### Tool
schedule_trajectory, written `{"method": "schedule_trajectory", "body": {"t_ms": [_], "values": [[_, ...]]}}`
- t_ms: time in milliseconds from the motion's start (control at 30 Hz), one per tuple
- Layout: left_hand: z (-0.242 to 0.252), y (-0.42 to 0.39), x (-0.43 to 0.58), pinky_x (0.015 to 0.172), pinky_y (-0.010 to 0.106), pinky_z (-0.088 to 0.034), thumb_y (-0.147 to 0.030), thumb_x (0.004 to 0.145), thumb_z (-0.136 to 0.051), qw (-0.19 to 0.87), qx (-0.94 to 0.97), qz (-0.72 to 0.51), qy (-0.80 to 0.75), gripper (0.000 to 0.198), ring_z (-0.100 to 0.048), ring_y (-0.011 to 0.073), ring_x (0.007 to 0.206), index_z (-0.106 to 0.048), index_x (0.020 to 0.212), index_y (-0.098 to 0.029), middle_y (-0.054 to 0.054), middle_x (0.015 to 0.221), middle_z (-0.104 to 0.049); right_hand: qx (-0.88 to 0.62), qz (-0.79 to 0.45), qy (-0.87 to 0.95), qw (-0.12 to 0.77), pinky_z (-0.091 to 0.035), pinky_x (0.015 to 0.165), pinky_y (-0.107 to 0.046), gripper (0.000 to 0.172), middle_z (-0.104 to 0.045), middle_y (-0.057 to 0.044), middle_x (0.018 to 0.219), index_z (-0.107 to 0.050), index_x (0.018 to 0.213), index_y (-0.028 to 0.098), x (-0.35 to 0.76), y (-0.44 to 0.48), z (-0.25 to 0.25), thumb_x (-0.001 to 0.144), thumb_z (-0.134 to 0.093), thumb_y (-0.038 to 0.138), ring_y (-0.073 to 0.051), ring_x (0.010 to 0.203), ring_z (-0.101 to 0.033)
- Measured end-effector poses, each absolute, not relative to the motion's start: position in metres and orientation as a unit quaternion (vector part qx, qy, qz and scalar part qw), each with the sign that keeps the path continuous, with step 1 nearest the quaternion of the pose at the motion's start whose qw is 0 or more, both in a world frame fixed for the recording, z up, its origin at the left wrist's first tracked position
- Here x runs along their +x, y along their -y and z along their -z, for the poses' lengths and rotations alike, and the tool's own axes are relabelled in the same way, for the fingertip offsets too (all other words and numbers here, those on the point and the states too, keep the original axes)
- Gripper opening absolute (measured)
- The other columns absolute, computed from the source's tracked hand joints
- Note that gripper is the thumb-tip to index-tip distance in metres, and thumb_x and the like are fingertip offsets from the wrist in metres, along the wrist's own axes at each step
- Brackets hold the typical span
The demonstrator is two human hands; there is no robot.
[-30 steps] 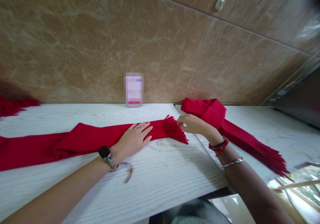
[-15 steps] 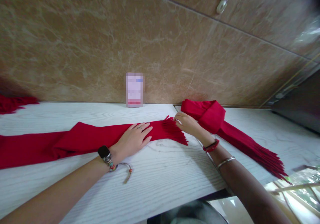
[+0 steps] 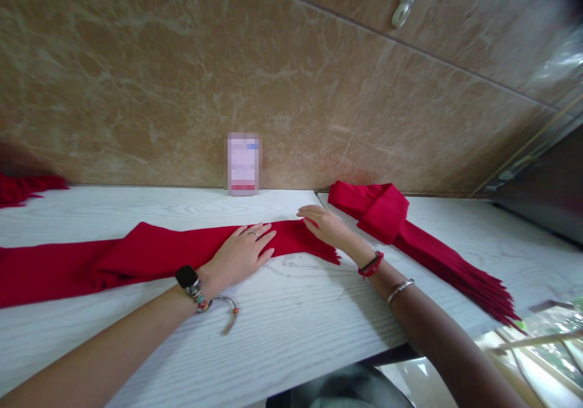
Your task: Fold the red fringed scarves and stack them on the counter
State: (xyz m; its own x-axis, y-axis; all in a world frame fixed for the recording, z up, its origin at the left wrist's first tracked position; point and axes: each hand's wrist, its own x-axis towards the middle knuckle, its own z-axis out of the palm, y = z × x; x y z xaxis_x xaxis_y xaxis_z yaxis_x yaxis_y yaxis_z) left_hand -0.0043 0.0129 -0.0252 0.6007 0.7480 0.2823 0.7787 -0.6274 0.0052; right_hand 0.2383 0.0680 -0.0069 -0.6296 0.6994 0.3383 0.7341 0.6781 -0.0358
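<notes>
A red scarf (image 3: 173,250) lies lengthwise across the white wood-grain table, running off the left edge of the view, with a raised fold in its left half. My left hand (image 3: 241,252) rests flat on it, fingers spread. At its fringed right end is my right hand (image 3: 325,224), fingers stretched out over the upper part of the fringe, which they partly cover. Whether those fingers press on the fringe or hover just above it I cannot tell. To the right, a second red scarf (image 3: 385,212) lies folded over itself, its fringed tail slanting toward the front edge.
A blurred pinkish card (image 3: 244,164) leans upright against the brown marbled wall (image 3: 136,92) behind the table (image 3: 291,311). More red fringe (image 3: 30,189) shows at the far left. A white fitting (image 3: 404,4) is fixed high on the wall. The table's front edge runs along the bottom.
My right hand has shifted left, from the upper right tip of the fringe to over its upper part. My left hand and both scarves stay in place.
</notes>
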Motion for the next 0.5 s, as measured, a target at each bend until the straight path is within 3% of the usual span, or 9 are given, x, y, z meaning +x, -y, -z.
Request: {"method": "schedule_trajectory", "body": {"t_ms": [100, 200, 267, 333, 400, 500], "values": [[0.024, -0.012, -0.004, 0.103, 0.038, -0.028, -0.035, 0.093, -0.034, 0.055, -0.893, 0.129, 0.428, 0.042, -0.039, 0.0214, 0.125, -0.045, 0.129, -0.018, 0.008, 0.137, -0.043, -0.372, 0.008, 0.920, 0.124, -0.042, 0.091, -0.030, 0.029, -0.062, -0.010, 0.109, -0.059, 0.106, 0.014, 0.237, -0.069, 0.009, 0.086, -0.038, 0.014, -0.018, 0.103, -0.056], [0.024, -0.012, -0.004, 0.102, 0.038, -0.028, -0.035, 0.093, -0.033, 0.052, -0.892, 0.126, 0.430, 0.041, -0.039, 0.0210, 0.124, -0.046, 0.129, -0.019, 0.007, 0.137, -0.043, -0.454, 0.031, 0.888, 0.071, -0.046, 0.084, -0.033, 0.027, -0.066, -0.013, 0.097, -0.063, 0.096, 0.011, 0.249, -0.074, 0.008, 0.085, -0.038, 0.012, -0.021, 0.093, -0.060], [0.025, -0.012, -0.005, 0.102, 0.038, -0.028, -0.036, 0.093, -0.032, 0.050, -0.892, 0.127, 0.430, 0.041, -0.040, 0.0209, 0.124, -0.046, 0.129, -0.020, 0.007, 0.137, -0.043, -0.485, 0.055, 0.868, 0.087, -0.045, 0.086, -0.037, 0.028, -0.065, -0.015, 0.098, -0.063, 0.095, 0.011, 0.255, -0.074, 0.007, 0.086, -0.037, 0.014, -0.023, 0.095, -0.060], [0.025, -0.012, -0.005, 0.103, 0.039, -0.028, -0.036, 0.093, -0.032, 0.049, -0.892, 0.133, 0.429, 0.041, -0.039, 0.0211, 0.124, -0.046, 0.129, -0.020, 0.007, 0.137, -0.043, -0.465, 0.057, 0.872, 0.142, -0.038, 0.096, -0.042, 0.031, -0.058, -0.016, 0.117, -0.058, 0.110, 0.012, 0.253, -0.070, 0.007, 0.089, -0.037, 0.020, -0.024, 0.112, -0.051], [0.025, -0.012, -0.004, 0.103, 0.039, -0.028, -0.036, 0.094, -0.032, 0.050, -0.891, 0.139, 0.429, 0.041, -0.039, 0.0213, 0.125, -0.046, 0.129, -0.020, 0.007, 0.137, -0.043, -0.426, 0.026, 0.889, 0.167, -0.028, 0.103, -0.047, 0.044, -0.041, -0.016, 0.137, -0.042, 0.130, 0.015, 0.243, -0.062, 0.009, 0.091, -0.037, 0.032, -0.025, 0.129, -0.033], [0.023, -0.011, -0.003, 0.103, 0.039, -0.028, -0.035, 0.093, -0.032, 0.050, -0.891, 0.133, 0.432, 0.041, -0.039, 0.0217, 0.125, -0.046, 0.129, -0.020, 0.007, 0.137, -0.043, -0.392, -0.038, 0.915, 0.086, -0.020, 0.107, -0.049, 0.069, -0.025, -0.017, 0.145, -0.021, 0.141, 0.013, 0.227, -0.051, 0.015, 0.087, -0.038, 0.052, -0.027, 0.134, -0.018]]}}
